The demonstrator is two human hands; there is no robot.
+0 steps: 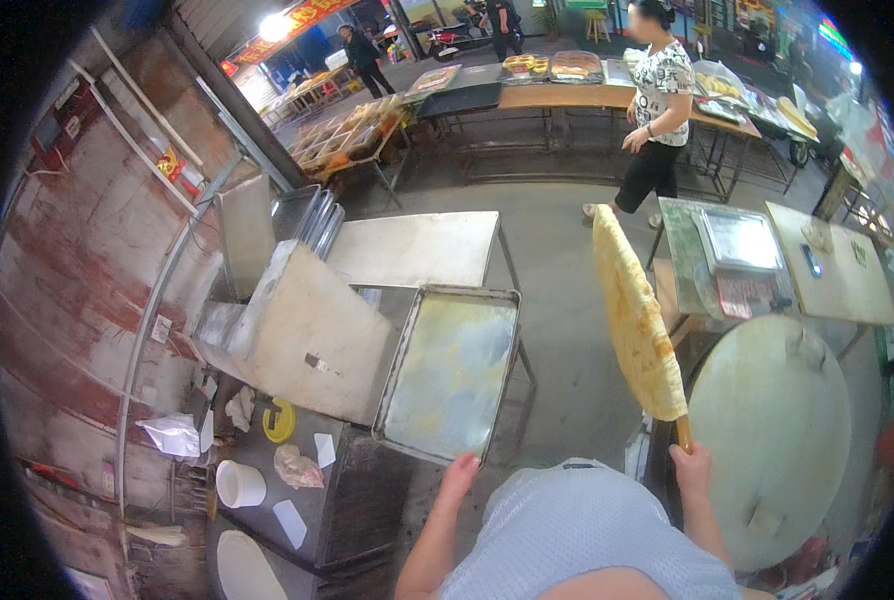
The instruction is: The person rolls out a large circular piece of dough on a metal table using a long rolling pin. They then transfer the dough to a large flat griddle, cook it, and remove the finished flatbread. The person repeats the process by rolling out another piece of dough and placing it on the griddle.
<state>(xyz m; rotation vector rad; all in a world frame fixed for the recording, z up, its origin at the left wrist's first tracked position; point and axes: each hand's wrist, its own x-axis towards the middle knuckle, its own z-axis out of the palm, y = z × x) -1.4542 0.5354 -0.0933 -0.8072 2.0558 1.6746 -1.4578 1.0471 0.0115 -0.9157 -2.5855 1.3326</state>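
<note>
My right hand (692,469) is closed around the bare end of a wooden stick (685,433), which may be a rolling pin. A large browned flatbread (634,315) hangs folded over the stick and hides the rest of it. With my left hand (460,476) I grip the near rim of a rectangular metal baking tray (450,360). The tray has a greasy, yellow-stained bottom and carries no bread. Whether its far end rests on anything, I cannot tell.
A round pale board (769,442) lies at right, beside my right arm. Left of the tray is a large pale box-shaped unit (319,337); beyond stands a white-topped table (424,244). A person (660,97) walks near the food-laden tables (567,96). A white tub (241,484) sits at lower left.
</note>
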